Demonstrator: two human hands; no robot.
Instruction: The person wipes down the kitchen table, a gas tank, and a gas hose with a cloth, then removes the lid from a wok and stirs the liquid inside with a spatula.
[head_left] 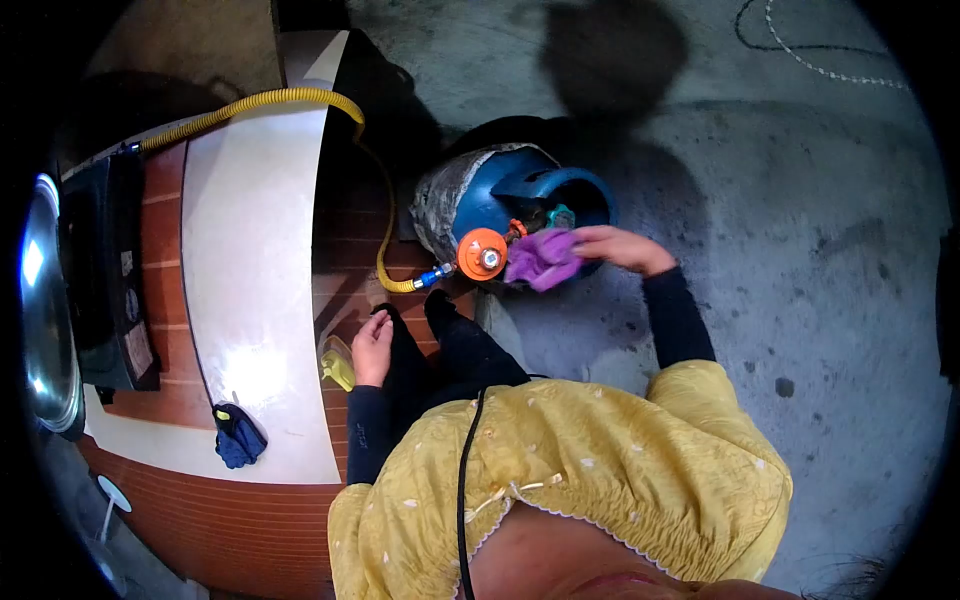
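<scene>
Right hand [622,249]: it holds a purple cloth [543,261] just beside the orange gas regulator [474,252].
Left hand [371,352]: fingers are slightly curled.
Yellow hose [270,98]: goes from the regulator to the black stove [108,310].

The gas cylinder [485,200] has smooth blue-painted metal with a soft sheen; the grey wrapping [432,205] round its side is rough and crumpled, perhaps paper or plastic sheet, though the dim light leaves that unsure. On the cylinder's near side, the orange regulator [468,250] is smooth around a shiny bare-metal centre, and the purple cloth [543,262] is soft, matt and creased. Left of the cylinder run a ribbed yellow hose [270,98], a smooth, glossy white tabletop [260,310] and, farthest out, a mirror-bright metal pan [50,310]. Right of it, the grey floor [800,270] is matt, blotched concrete.
</scene>
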